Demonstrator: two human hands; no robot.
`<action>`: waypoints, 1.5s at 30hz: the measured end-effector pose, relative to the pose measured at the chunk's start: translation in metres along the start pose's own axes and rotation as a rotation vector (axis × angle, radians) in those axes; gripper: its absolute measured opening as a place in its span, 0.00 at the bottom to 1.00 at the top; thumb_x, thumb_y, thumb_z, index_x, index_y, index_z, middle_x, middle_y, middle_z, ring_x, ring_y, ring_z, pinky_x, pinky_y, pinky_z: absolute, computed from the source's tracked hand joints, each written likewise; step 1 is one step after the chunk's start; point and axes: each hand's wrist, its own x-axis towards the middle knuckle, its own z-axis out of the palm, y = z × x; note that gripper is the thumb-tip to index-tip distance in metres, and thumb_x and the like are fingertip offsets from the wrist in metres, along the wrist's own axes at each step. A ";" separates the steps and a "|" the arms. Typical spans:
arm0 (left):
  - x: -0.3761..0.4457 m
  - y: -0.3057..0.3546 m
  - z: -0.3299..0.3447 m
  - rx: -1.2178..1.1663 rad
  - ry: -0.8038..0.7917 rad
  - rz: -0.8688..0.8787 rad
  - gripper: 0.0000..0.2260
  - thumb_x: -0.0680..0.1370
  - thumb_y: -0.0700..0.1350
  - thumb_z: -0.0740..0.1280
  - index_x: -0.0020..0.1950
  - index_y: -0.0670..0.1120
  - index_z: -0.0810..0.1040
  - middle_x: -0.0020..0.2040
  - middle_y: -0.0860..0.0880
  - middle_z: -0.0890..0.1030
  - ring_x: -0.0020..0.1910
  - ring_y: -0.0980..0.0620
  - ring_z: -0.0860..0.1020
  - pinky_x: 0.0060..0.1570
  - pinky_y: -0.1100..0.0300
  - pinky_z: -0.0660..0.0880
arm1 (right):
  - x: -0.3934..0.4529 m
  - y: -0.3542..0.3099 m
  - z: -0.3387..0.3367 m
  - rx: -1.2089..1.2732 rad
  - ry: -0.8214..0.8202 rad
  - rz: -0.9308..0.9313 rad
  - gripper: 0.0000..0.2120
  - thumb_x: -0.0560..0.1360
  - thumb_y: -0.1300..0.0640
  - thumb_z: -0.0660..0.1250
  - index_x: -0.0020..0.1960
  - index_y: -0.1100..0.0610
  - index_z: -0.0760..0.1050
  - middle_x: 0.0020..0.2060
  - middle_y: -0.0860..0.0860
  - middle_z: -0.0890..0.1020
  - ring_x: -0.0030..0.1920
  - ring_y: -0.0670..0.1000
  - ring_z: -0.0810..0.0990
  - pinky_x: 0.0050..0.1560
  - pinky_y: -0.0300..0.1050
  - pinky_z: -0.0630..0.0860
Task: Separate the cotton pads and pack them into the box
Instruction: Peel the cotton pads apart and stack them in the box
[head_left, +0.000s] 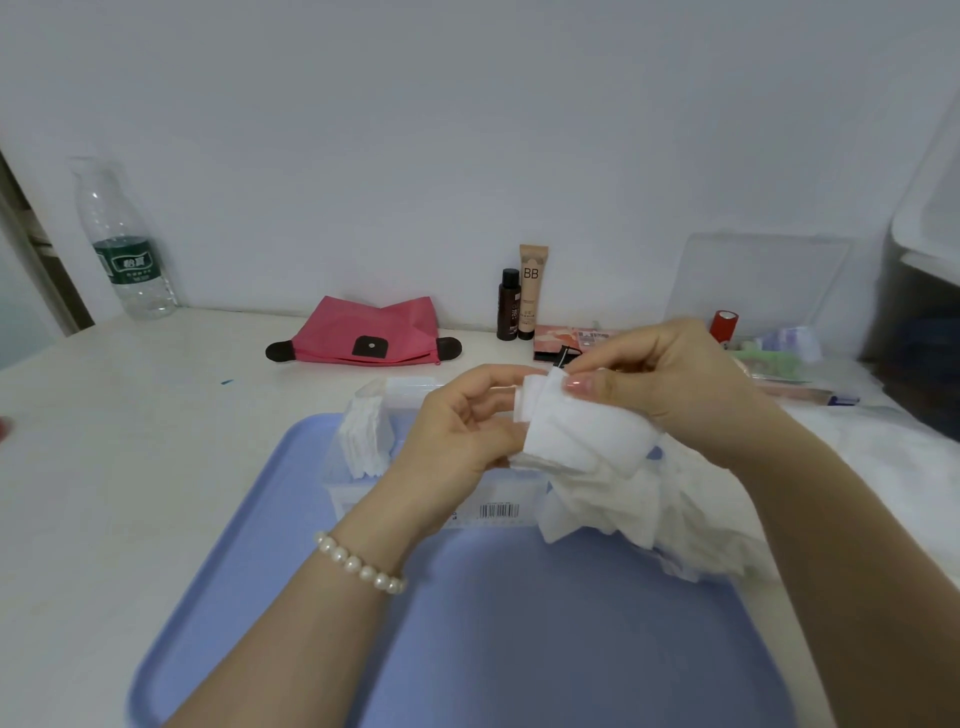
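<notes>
White tabletop against a pale wall carries a blue tray (322, 597), and above it both hands meet over a clear box (395, 493). Curled round a bundle of cotton pads (582, 436), the left hand (457, 441) grips it from below while the right hand (670, 379) pinches the top pad's edge between thumb and forefinger. More pads (363, 441) stand upright in the box just left of the left fingers, and loose ones (649, 514) lie heaped beneath the right palm.

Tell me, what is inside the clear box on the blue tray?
A stack of white cotton pads stands at the left end of the clear box. The left hand and the pads it holds cover the rest of the inside.
</notes>
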 end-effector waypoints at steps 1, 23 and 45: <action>0.000 0.000 0.000 0.002 -0.006 -0.006 0.16 0.65 0.36 0.68 0.50 0.50 0.80 0.46 0.48 0.84 0.41 0.50 0.81 0.40 0.56 0.78 | 0.000 0.000 0.000 -0.025 -0.002 -0.005 0.06 0.68 0.65 0.72 0.38 0.55 0.83 0.32 0.48 0.84 0.33 0.43 0.80 0.35 0.32 0.76; -0.001 0.001 0.000 -0.028 -0.024 -0.001 0.21 0.71 0.29 0.68 0.57 0.50 0.76 0.47 0.45 0.82 0.41 0.49 0.82 0.42 0.55 0.80 | 0.006 0.007 0.012 -0.140 0.134 0.069 0.09 0.65 0.59 0.76 0.43 0.51 0.81 0.22 0.44 0.74 0.23 0.39 0.70 0.27 0.30 0.68; 0.005 -0.003 -0.003 -0.018 0.294 0.045 0.17 0.74 0.31 0.66 0.47 0.52 0.67 0.56 0.43 0.76 0.40 0.53 0.81 0.40 0.60 0.79 | 0.003 0.009 0.044 0.460 0.332 0.168 0.12 0.70 0.72 0.68 0.35 0.60 0.68 0.40 0.65 0.79 0.37 0.55 0.84 0.27 0.38 0.78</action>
